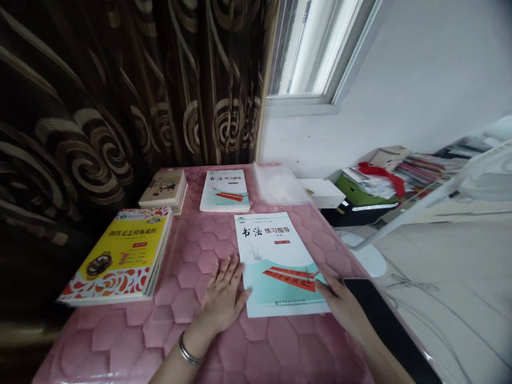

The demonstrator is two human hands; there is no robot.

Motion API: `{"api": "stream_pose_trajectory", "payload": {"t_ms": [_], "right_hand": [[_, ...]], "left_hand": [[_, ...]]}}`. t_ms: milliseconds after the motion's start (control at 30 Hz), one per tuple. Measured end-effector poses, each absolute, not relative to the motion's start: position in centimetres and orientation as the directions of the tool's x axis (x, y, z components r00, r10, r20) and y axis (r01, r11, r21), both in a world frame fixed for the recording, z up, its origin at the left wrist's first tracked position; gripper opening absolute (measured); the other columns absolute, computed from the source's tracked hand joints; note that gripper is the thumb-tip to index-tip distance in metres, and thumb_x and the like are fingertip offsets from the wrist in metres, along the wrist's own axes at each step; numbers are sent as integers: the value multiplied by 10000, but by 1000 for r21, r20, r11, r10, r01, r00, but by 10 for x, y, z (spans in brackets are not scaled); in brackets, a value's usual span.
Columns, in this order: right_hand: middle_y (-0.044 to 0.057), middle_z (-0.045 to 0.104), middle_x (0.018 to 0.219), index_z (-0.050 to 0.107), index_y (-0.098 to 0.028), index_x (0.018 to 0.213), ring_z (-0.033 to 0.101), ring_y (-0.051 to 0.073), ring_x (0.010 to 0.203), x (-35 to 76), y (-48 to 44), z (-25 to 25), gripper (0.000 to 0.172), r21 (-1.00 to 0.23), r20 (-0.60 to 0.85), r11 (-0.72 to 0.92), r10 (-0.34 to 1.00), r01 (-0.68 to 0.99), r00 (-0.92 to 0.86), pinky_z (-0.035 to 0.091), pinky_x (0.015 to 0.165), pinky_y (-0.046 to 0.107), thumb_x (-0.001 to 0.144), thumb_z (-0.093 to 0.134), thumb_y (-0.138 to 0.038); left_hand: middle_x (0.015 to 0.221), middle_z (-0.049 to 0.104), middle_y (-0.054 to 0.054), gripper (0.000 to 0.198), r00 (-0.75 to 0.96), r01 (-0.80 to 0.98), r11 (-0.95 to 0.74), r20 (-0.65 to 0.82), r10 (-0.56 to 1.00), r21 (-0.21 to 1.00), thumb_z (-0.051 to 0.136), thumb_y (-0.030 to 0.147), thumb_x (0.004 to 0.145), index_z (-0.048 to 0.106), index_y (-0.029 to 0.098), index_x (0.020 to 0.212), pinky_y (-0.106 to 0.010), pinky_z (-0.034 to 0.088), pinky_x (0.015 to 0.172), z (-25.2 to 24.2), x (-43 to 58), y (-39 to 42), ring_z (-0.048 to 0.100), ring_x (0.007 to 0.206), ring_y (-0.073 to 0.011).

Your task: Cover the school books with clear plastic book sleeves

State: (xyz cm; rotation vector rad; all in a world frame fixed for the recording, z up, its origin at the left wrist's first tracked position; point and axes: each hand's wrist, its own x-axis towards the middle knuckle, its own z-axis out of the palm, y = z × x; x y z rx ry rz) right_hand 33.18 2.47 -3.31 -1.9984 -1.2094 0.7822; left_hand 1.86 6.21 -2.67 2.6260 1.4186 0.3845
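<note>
A calligraphy workbook [276,245] with a white and teal cover and red banners lies flat on the pink table cover [200,282]. My left hand [224,293] is spread palm down on the cloth along the workbook's left side, its thumb close to the lower left edge. At the right edge, my right hand [340,298] has its thumb on the cover and its fingers at the border, so it grips that edge. Farther back sits a short pile of matching workbooks [224,189].
Stacked at left are yellow-covered books [124,250], with small tan books [164,186] behind. A clear plastic sheet [280,184] lies at the back right. Beside my right forearm is a long black object [384,325]. A white fan stand [400,213] and cables are beyond the table's right edge.
</note>
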Motion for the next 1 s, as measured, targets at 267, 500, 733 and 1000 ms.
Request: {"api": "stream_pose_trajectory", "payload": {"t_ms": [267,500,733,1000], "right_hand": [[41,746,800,569,-171,1318,708,264,788,327,22,-31,598,-756,-171,-373,906,539,387,553,715,326,836,412,-490],[-10,667,634,428,-213,1442,640,220,510,329,21,-38,639,-762,-298,-452,880,464,370,539,509,315,879,395,-513],[18,703,720,429,-223,1446,653,214,524,329,23,-38,645,-767,-308,-451,883,457,354,547,493,305,874,414,-521],[24,707,664,460,-214,1428,654,222,476,330,24,-37,592,-668,-268,-443,893,598,361,542,544,311,909,401,-494]], "left_hand": [[1589,253,-76,626,515,813,-537,155,843,225,324,539,972,291,212,1505,-525,216,1192,-32,19,62,185,1474,-257],[1585,259,-79,629,509,816,-534,161,845,223,311,521,982,231,215,1526,-517,239,1186,-35,20,62,204,1469,-250],[1581,281,-79,624,503,817,-532,176,846,223,320,521,978,253,217,1519,-511,239,1186,-35,20,63,219,1465,-251],[1582,278,-77,624,496,826,-517,148,856,222,307,530,978,288,199,1506,-496,246,1185,-32,20,62,229,1462,-248]]}}
